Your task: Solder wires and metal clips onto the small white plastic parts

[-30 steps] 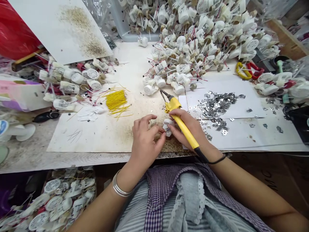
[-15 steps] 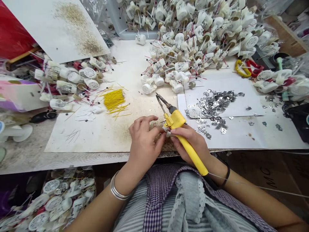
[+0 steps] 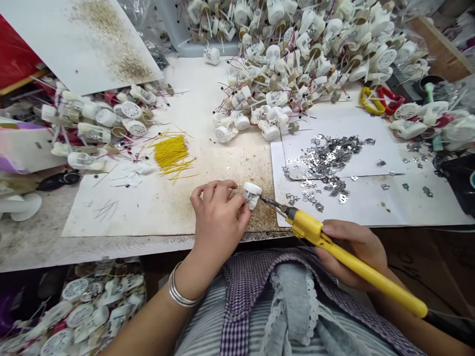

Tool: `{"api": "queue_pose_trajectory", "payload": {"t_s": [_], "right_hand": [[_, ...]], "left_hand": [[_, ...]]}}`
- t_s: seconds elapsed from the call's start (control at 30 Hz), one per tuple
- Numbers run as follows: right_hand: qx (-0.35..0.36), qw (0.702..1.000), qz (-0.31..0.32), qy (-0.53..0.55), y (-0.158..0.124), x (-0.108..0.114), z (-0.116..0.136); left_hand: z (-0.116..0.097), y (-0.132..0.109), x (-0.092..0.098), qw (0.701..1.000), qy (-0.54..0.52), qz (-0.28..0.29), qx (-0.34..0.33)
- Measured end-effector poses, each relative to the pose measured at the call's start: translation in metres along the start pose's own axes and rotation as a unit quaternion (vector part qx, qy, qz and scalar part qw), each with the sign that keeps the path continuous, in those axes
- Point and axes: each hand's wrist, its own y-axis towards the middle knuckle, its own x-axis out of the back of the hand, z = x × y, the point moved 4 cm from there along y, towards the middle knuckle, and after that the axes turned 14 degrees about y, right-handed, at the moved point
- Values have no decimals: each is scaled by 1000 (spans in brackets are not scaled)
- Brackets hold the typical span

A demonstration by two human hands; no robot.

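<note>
My left hand (image 3: 220,212) grips a small white plastic part (image 3: 252,194) between thumb and fingers, just above the front edge of the work board. In my right hand (image 3: 354,252) is a yellow soldering iron (image 3: 319,232) with a metal tip and a thin feed tube beside it. The iron points left, and its tip is at the right side of the white part; whether it touches cannot be told. My left fingers hide part of the piece.
A bundle of yellow wires (image 3: 171,154) lies to the left. Small metal plates (image 3: 330,158) are scattered on white sheets at right. White plastic assemblies with wires (image 3: 274,94) are heaped at the back. Yellow-and-red-handled pliers (image 3: 372,101) lie at back right.
My right hand has moved right and down, away from my left hand. The soldering iron has swung from pointing up and away to pointing left at the white part, which now shows more.
</note>
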Motion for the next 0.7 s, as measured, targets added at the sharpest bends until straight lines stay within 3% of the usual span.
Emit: {"api": "queue_pose_trajectory", "payload": {"t_s": [0.1, 0.33, 0.7], "right_hand": [[71, 994, 77, -21, 9, -11, 12], [60, 987, 128, -78, 10, -21, 8], [141, 961, 188, -144, 12, -23, 13]], "left_hand": [[0, -1, 0, 1000, 3, -1, -3], [-1, -2, 1, 1000, 12, 1, -9], [-2, -2, 1, 999, 31, -5, -22]]}}
